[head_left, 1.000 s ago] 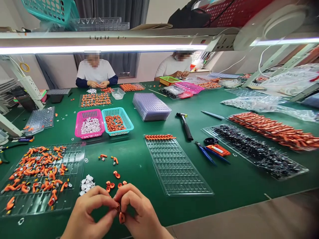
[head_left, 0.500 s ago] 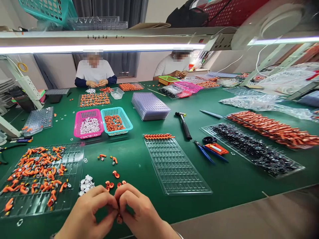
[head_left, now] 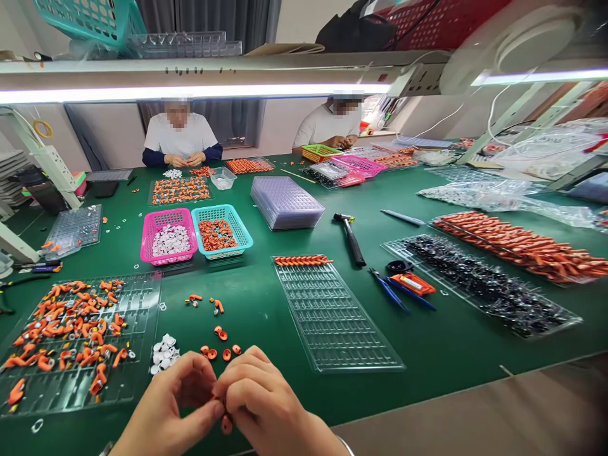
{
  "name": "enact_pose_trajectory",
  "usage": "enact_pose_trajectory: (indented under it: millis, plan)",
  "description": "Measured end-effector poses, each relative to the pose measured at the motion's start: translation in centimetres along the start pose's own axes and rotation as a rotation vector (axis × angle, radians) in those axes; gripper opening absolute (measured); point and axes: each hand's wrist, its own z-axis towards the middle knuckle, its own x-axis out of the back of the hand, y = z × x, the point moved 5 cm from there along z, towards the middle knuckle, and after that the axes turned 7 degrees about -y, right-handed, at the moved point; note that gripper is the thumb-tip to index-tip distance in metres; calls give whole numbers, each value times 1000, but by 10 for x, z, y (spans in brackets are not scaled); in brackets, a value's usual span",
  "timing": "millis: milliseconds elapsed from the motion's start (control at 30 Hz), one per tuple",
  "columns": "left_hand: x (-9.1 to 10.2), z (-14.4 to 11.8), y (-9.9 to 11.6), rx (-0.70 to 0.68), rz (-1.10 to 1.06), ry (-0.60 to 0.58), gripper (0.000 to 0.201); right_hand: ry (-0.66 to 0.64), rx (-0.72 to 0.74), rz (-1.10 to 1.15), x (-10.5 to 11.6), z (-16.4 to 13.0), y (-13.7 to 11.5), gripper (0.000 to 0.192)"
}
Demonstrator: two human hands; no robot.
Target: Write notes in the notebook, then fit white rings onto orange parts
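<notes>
My left hand [head_left: 173, 405] and my right hand [head_left: 270, 405] meet at the near edge of the green table [head_left: 256, 304], fingertips pinched together on a small orange part [head_left: 226, 423] that hangs below them. Just beyond the fingers lie loose orange rings [head_left: 219, 349] and a little heap of white pieces [head_left: 164, 353]. A clear tray with several orange parts [head_left: 71, 335] lies to the left. A clear grid tray [head_left: 332, 316] with one filled row of orange parts [head_left: 304, 260] lies to the right.
A pink basket [head_left: 168, 235] of white pieces and a teal basket [head_left: 221, 229] of orange parts stand farther back. A hammer [head_left: 351, 237], blue pliers [head_left: 392, 292], a tray of black parts [head_left: 484, 285] and a tray of orange parts [head_left: 517, 244] lie right. Two people sit opposite.
My hands have shifted slightly lower and closer together, the fingers reworking their pinch on the orange part. Nothing else on the table has moved.
</notes>
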Motion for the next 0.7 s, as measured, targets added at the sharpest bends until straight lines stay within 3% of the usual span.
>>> enact_pose_trajectory:
  millis: [167, 333, 433, 600, 700]
  plan:
    - [3, -3, 2, -73, 113, 147, 14, 8, -66, 98, 6, -1, 2, 20]
    - [9, -6, 6, -111, 380, 85, 11, 59, -164, 166, 9, -12, 2, 6]
    - [10, -8, 7, -168, 434, 145, 12, 85, -165, 92, -1, -19, 1, 24]
    - [5, -15, 6, -309, 542, 366, 20, 155, -210, 15, -17, -25, 4, 19]
    - [2, -17, 3, -385, 599, 362, 23, 178, -191, 27, -20, -25, 5, 25]
